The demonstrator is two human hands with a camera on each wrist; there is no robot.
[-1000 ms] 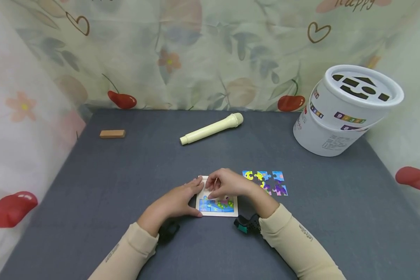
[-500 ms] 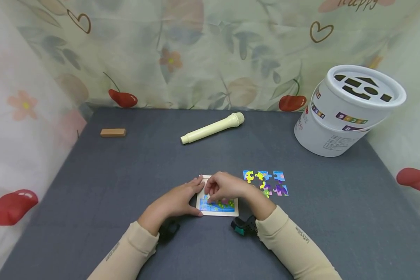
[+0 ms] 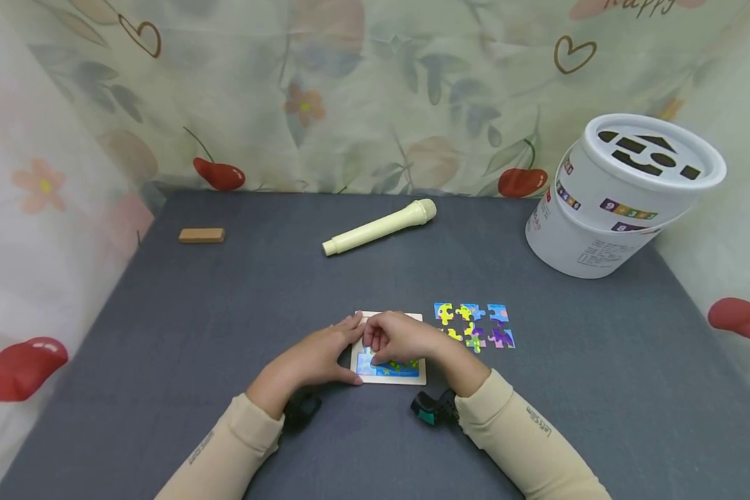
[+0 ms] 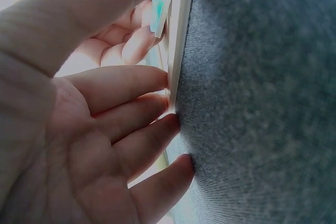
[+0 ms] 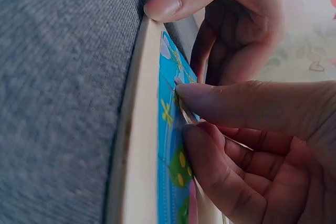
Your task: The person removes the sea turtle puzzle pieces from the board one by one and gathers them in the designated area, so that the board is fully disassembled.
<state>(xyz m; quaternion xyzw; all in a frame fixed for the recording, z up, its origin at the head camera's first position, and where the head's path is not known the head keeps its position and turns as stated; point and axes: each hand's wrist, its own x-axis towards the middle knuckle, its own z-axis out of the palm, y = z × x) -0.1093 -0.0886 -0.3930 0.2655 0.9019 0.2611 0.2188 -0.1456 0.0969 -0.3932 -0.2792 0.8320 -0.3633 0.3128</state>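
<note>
A small jigsaw puzzle tray with a pale wooden rim lies on the dark tabletop, blue pieces fitted along its near side. My left hand rests at its left side, thumb near the lower corner, fairly straight fingers touching the edge further up. Over the tray, my right hand pinches a puzzle piece between thumb and index finger. That piece is tilted against the fitted blue pieces in the right wrist view; its picture is mostly hidden by the fingers. The right hand also covers the tray's middle.
Several loose puzzle pieces lie right of the tray, partly behind the right wrist. Further back are a cream toy microphone and a small wooden block. A white bucket with a shape-slotted lid stands at the back right.
The right hand has lowered slightly toward the tray, its wrist shifting a little left, and more of the tray's far rim shows. The left hand has stayed in place.
</note>
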